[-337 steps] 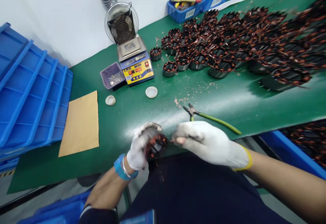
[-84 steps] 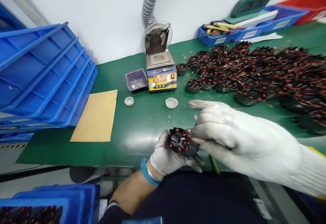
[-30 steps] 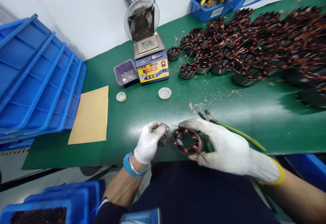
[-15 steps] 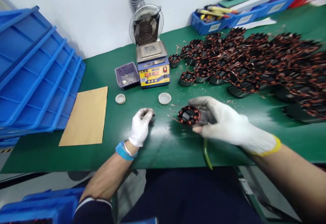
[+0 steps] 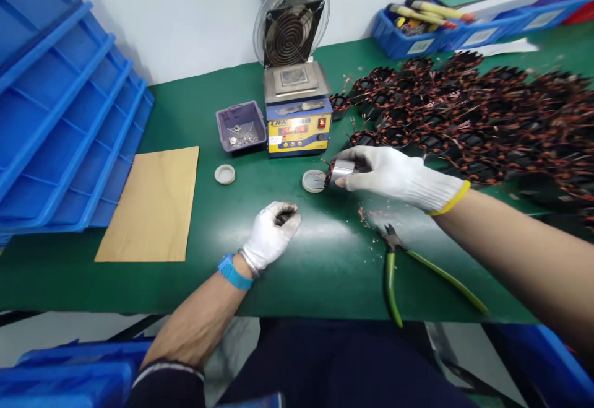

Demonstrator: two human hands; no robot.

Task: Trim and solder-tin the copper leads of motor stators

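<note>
My right hand (image 5: 375,169), in a white glove with a yellow cuff, is closed around a motor stator (image 5: 342,173). The stator is tipped on its side, its copper windings facing left. Its thin wire leads reach over a small round white dish (image 5: 314,181); whether they touch what is in it I cannot tell. My left hand (image 5: 273,231), also gloved, is near the table in front of the dish with its stained fingers curled together. Anything inside those fingers is hidden. Green-handled cutting pliers (image 5: 392,248) lie with spread handles nearer to me than my right hand.
A soldering pot (image 5: 298,129) with a lit display stands behind the dish, a fan (image 5: 290,33) behind it. Left are a purple tray (image 5: 241,124), a white lid (image 5: 225,174), cardboard (image 5: 151,204) and stacked blue bins (image 5: 60,104). Several stators (image 5: 487,111) crowd the right.
My right hand has carried the stator up and left to the white dish and turned it sideways. The pliers are now uncovered. My left hand has shifted slightly right; the camera view has moved too.
</note>
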